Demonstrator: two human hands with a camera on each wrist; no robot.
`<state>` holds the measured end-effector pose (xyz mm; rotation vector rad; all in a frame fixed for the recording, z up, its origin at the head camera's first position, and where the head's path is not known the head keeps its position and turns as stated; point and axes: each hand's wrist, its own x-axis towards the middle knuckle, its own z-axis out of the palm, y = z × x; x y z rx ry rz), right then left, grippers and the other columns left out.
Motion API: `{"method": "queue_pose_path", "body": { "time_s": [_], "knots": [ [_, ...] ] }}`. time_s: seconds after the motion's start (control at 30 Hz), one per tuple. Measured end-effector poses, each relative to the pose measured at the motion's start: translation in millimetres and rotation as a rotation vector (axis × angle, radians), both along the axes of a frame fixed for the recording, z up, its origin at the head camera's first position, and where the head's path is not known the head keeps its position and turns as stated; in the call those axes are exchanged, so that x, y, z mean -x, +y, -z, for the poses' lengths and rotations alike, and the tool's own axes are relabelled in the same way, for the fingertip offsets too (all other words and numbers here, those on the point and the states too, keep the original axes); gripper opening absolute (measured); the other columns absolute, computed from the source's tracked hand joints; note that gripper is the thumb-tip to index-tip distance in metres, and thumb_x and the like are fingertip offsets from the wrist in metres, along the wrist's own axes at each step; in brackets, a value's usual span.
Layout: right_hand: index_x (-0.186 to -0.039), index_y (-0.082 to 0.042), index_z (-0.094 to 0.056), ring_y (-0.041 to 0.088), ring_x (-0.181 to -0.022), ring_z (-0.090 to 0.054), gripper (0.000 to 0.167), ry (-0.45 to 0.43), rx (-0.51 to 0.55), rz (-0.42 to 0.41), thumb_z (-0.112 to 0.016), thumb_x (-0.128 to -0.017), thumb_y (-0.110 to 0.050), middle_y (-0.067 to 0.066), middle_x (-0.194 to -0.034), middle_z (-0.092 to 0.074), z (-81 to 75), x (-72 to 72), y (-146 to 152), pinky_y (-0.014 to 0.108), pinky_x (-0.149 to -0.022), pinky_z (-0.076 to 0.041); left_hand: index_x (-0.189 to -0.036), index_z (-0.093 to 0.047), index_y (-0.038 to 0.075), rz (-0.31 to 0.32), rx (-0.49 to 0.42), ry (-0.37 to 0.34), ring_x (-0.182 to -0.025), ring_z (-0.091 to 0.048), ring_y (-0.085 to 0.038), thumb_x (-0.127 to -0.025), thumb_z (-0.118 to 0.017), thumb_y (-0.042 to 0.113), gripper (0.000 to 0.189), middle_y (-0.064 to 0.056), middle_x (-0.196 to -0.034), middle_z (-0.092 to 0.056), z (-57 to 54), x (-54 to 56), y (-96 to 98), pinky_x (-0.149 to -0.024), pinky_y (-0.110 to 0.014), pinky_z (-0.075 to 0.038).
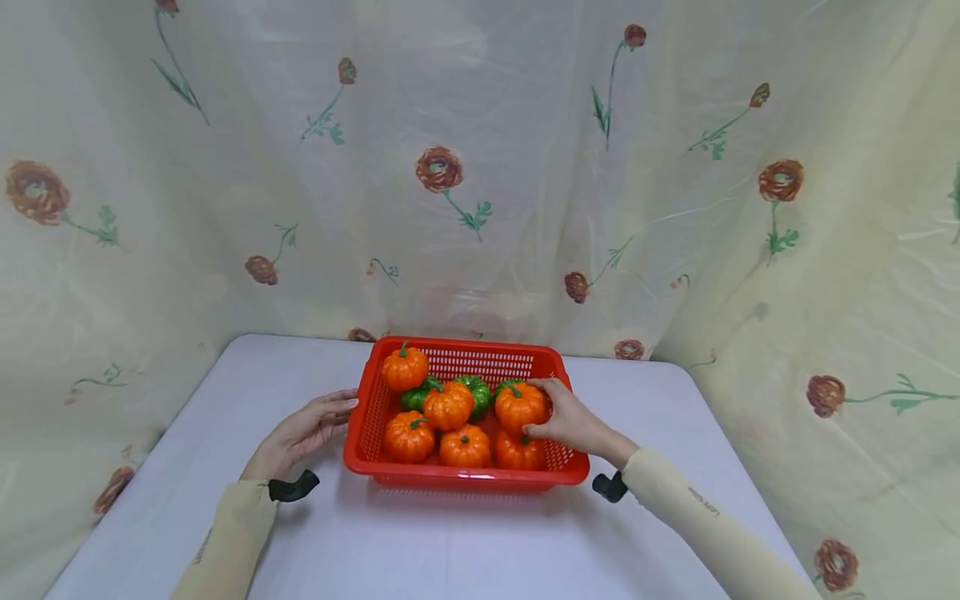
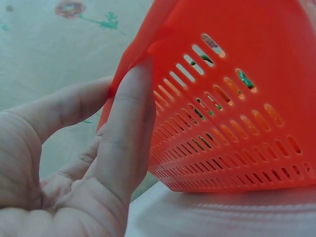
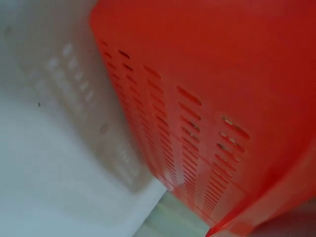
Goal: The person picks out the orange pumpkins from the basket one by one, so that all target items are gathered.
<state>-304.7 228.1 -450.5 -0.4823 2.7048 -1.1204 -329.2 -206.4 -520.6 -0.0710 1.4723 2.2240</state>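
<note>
- Floral curtain [image 1: 517, 92] hangs behind a white table [image 1: 390, 550]; on it I see a red basket [image 1: 468, 473], its long axis running left to right.
- Right hand [image 1: 573, 421]: thumb and fingers curl round the ribbed pumpkin [image 1: 517, 410], gripping it from its right side.
- Position: the ribbed pumpkin is at the basket's right end, just left of the right palm, with a front pumpkin [image 1: 513, 454] on its near side. I rate the right hand nearer; the left is across the basket, well apart from it.
- Left hand [image 1: 311, 425]: fingertips touch the basket's left rim; I cannot tell whether they pinch the lip or merely rest against it.
- Appearance: the ribbed pumpkin is round, glossy and orange, without an evident long axis; its green stem leans up and left.
- Adjacent contents: orange pumpkins [image 1: 448, 407] and green pumpkins [image 1: 478, 400].
</note>
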Motion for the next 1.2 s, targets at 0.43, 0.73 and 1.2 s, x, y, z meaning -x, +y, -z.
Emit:
{"method": "queue_pose_path", "body": {
  "time_s": [0.43,0.73,1.2],
  "knots": [
    [-0.144,-0.010,-0.036,0.032,-0.122,-0.051,0.076,-0.044,0.095,0.040,-0.076,-0.082,-0.028,0.015,-0.140,-0.046,-10.4,-9.6,3.2,0.051,-0.103,-0.046,-0.144,-0.037,0.008,-0.037,0.003,-0.088,-0.103,-0.066,-0.014,-0.089,-0.070,0.024,0.065,-0.004,-0.121,-0.064,-5.5,-9.0,-4.7,-0.091,-0.023,-0.053],
    [-0.145,-0.012,-0.034,0.035,-0.128,-0.047,0.075,-0.035,0.160,0.039,-0.075,-0.083,-0.026,0.016,-0.146,-0.039,-21.8,-9.4,25.5,0.049,-0.104,-0.046,-0.147,-0.029,0.002,0.035,-0.053,-0.031,-0.105,-0.065,-0.019,-0.095,-0.061,0.016,0.063,-0.007,-0.124,-0.062,-2.7,-2.8,-0.3,-0.091,-0.029,-0.055],
    [-0.148,-0.005,-0.026,0.040,-0.128,-0.044,0.074,0.028,0.268,0.126,-0.069,-0.089,-0.019,0.022,-0.147,-0.034,-29.9,8.7,90.6,0.020,-0.089,-0.053,-0.146,-0.029,0.002,0.049,-0.110,-0.038,-0.106,-0.066,-0.020,-0.097,-0.058,0.015,0.059,-0.007,-0.123,-0.063,-3.3,-5.2,-0.2,-0.092,-0.030,-0.055]
  ]
}}
